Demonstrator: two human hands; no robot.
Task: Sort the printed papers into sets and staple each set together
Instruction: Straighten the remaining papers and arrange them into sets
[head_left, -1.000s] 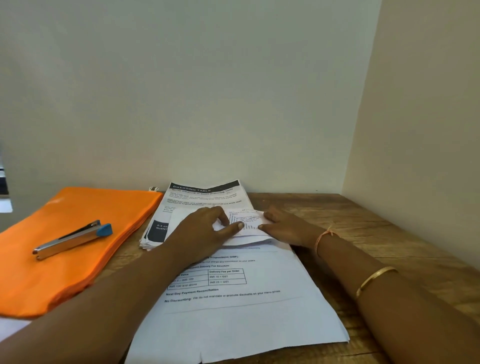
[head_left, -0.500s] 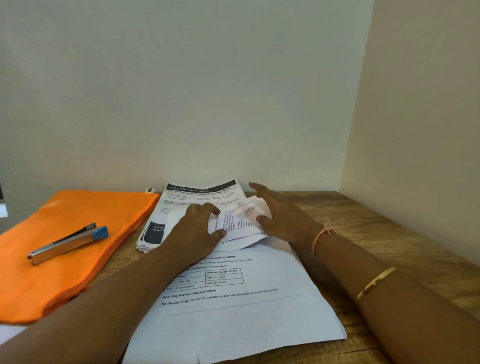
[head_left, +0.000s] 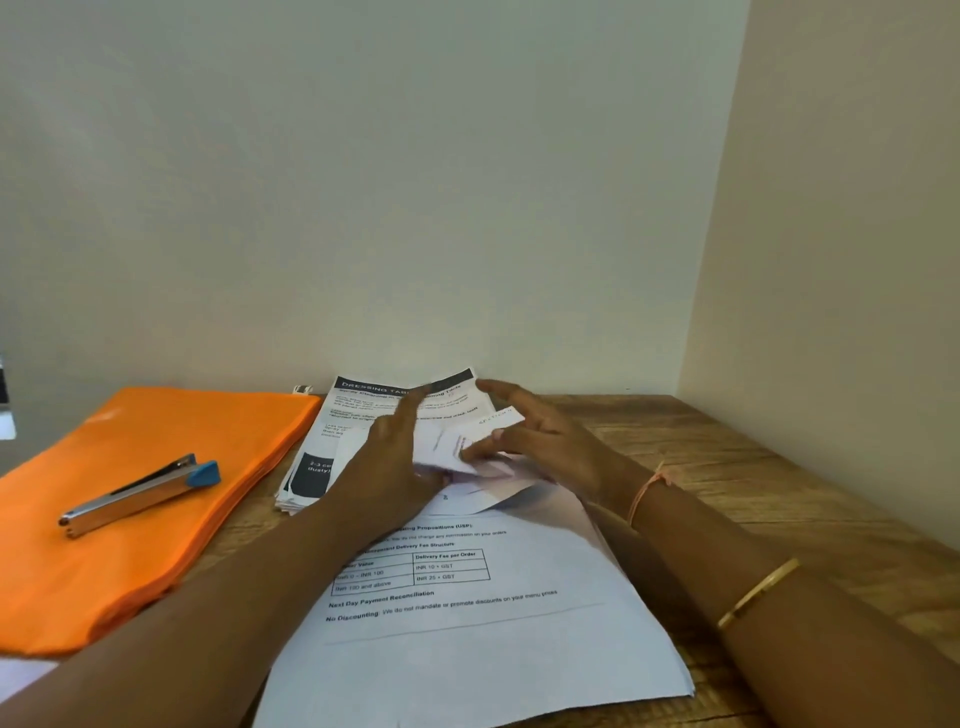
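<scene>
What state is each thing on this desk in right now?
orange pouch: lying flat
stapler: closed, lying on the pouch
printed paper stack: piled, edges fanned
delivery fee sheet: flat, printed side up
folded sheet: creased, held up
left hand: open, fingers straight
right hand: pinches folded sheet

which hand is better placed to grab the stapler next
Left. The stapler lies on the orange pouch on the left hand side, and that hand's fingers are straight. The right hand pinches the folded paper and would probably have to cross over.
</scene>
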